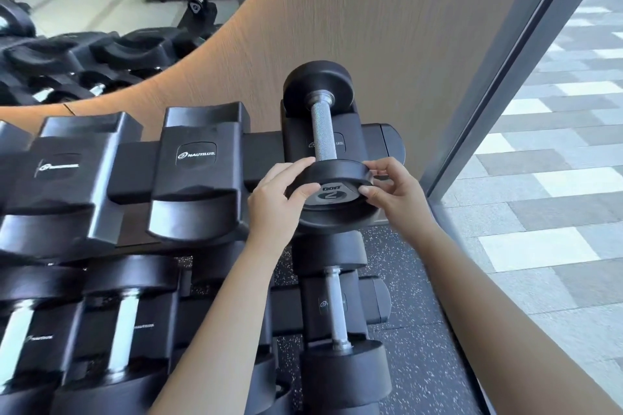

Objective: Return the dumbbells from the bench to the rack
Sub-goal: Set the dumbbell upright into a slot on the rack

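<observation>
A small black dumbbell (323,131) with a knurled steel handle lies in the rightmost cradle of the rack's top tier (384,141), its far head against the wooden wall. My left hand (281,199) grips the near head from the left, thumb on its face. My right hand (392,192) grips the same head from the right, fingers curled over its rim. The label on the near face reads 2.
Two empty Nautilus cradles (199,158) sit to the left on the top tier. The lower tier holds several dumbbells, one (337,310) directly beneath my hands. A wooden wall panel (387,27) stands behind, a mirror (101,10) at upper left, a glass wall (556,111) at right.
</observation>
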`<action>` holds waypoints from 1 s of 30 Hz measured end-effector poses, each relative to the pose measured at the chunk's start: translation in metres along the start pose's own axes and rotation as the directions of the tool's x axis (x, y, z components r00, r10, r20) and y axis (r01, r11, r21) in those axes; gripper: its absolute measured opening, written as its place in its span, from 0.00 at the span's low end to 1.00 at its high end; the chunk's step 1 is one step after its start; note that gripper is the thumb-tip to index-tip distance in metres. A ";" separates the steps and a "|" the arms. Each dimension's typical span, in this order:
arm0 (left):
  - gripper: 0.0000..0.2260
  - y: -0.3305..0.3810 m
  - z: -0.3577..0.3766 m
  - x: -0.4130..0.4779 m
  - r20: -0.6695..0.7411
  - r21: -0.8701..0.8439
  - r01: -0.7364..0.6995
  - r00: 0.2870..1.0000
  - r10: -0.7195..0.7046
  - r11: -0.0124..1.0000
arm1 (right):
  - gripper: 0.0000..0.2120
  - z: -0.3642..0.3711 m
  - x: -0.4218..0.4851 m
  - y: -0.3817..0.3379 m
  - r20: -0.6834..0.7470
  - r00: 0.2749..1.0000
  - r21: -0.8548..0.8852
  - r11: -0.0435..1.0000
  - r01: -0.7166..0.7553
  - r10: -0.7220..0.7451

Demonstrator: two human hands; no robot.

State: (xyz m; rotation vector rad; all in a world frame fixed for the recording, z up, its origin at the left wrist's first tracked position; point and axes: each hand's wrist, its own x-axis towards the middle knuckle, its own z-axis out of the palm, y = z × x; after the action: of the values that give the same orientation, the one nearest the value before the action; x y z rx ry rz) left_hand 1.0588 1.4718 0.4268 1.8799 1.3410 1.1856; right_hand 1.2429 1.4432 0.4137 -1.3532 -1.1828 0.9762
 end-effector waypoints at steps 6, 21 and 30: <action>0.15 0.001 0.012 -0.004 -0.049 -0.030 -0.026 0.999 0.024 0.999 | 0.19 -0.011 0.007 -0.005 0.049 0.999 -0.033 0.999 -0.020 0.021; 0.15 0.000 0.012 -0.001 0.019 -0.077 -0.019 1.000 0.020 0.997 | 0.17 -0.007 -0.002 0.002 -0.033 0.999 -0.011 1.000 -0.012 0.011; 0.16 0.000 0.007 0.000 0.067 -0.068 -0.007 0.998 0.011 0.998 | 0.18 -0.004 -0.004 0.003 -0.044 0.999 0.055 0.998 -0.013 0.015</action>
State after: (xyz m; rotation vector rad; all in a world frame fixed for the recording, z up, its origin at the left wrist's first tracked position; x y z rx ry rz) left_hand 1.0650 1.4722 0.4235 1.8633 1.2427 1.1473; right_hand 1.2469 1.4384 0.4108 -1.3350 -1.1067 0.9766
